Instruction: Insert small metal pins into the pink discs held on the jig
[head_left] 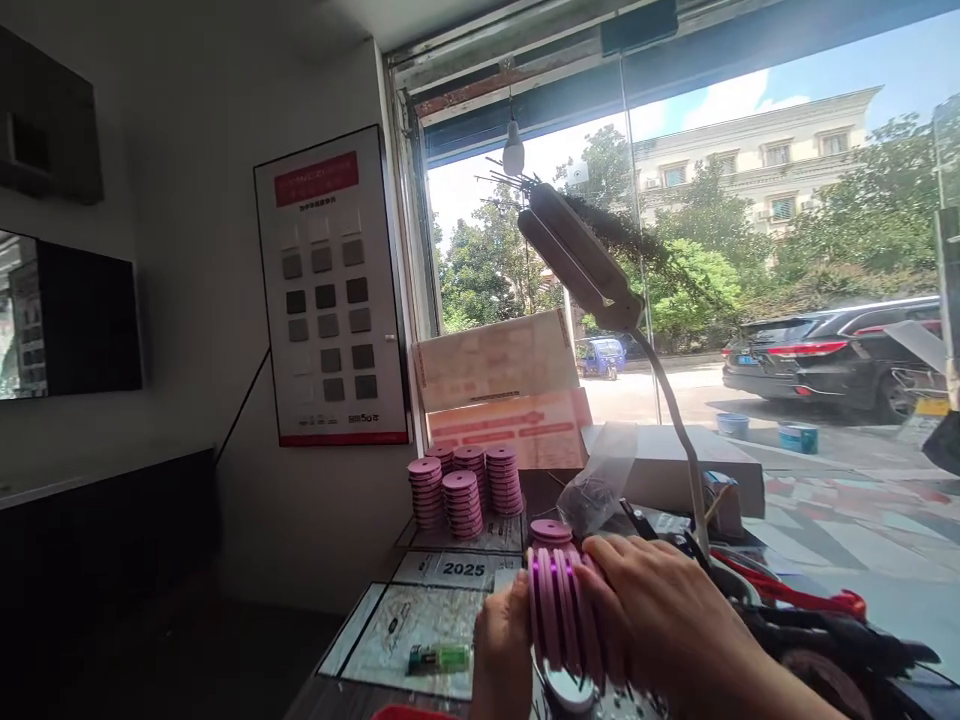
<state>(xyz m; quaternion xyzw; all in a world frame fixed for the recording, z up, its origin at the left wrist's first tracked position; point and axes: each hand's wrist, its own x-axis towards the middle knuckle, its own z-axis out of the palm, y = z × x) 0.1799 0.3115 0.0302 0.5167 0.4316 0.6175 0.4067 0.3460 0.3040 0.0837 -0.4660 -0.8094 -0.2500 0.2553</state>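
Between my two hands is a row of pink round spools [555, 610], turned on edge so that their rims face up. My left hand [501, 640] is closed against the row's left end, its thumb pressed on the outer spool. From the right, my right hand [667, 605] wraps round the other end, its fingers covering part of the row. Just behind them a short pile of pink spools [551, 532] lies flat. Farther back on the table stand several taller stacks of the same pink spools [462, 500].
A green lighter-like object [439, 658] lies left of my hands on a mat marked 2025 [463, 569]. A desk lamp [581, 255] arches over the table. At right are a plastic bag [600, 480], a red-handled tool [817, 597] and dark tools. The window is behind.
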